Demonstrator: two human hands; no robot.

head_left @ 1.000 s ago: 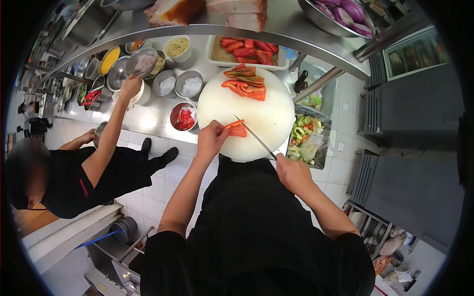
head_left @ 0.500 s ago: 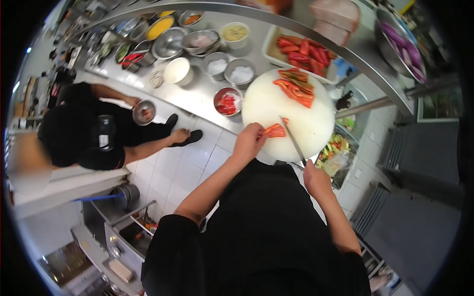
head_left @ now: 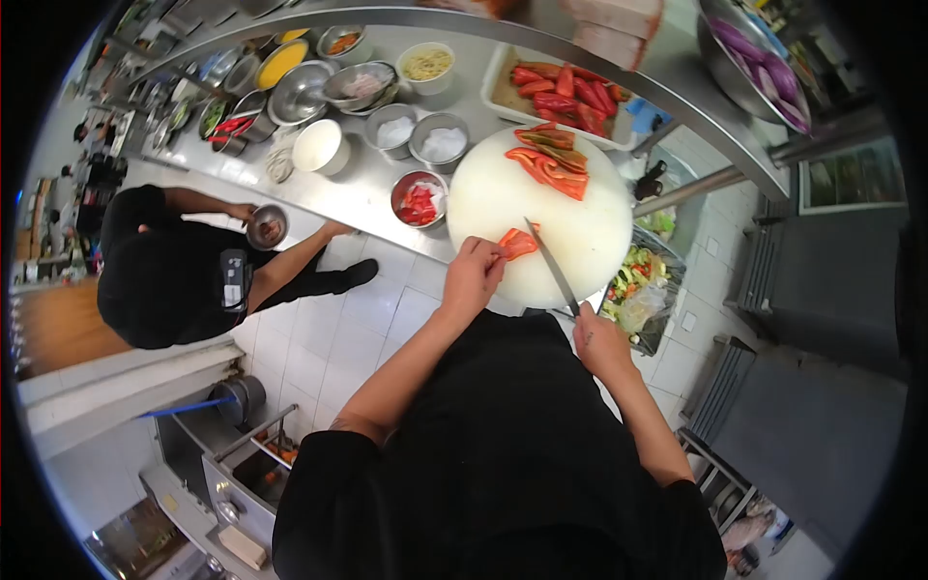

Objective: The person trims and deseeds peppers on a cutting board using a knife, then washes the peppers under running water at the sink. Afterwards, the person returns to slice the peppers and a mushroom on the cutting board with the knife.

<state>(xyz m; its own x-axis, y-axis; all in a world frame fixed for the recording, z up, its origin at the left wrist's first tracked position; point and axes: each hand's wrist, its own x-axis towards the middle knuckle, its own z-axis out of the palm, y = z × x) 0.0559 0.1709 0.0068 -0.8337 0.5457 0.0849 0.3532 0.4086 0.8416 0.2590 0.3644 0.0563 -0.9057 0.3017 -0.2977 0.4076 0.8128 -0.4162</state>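
Observation:
On the round white cutting board [head_left: 597,230], my left hand [head_left: 474,275] is closed, its fingertips pinching a flattened piece of red pepper [head_left: 517,243]. My right hand [head_left: 601,342] grips the handle of a knife [head_left: 553,265], whose blade slants across the board with its tip beside the pepper's far edge. Farther back on the board lie several opened red pepper pieces [head_left: 553,166], some showing their inner side. Just left of the board stands a metal bowl [head_left: 396,200] with chopped red pieces and something white in it.
Behind the board, a white tray [head_left: 491,89] holds whole-looking red peppers. Bowls and tubs, including a white tub [head_left: 320,147], crowd the counter's left. A bin of vegetable scraps [head_left: 640,285] sits right of the board. A metal shelf edge [head_left: 541,37] runs overhead. A co-worker [head_left: 155,266] holds a bowl.
My view has shifted, so the counter appears farther left. The knife blade has come closer to the held pepper piece. The co-worker has turned and stretched an arm towards the counter.

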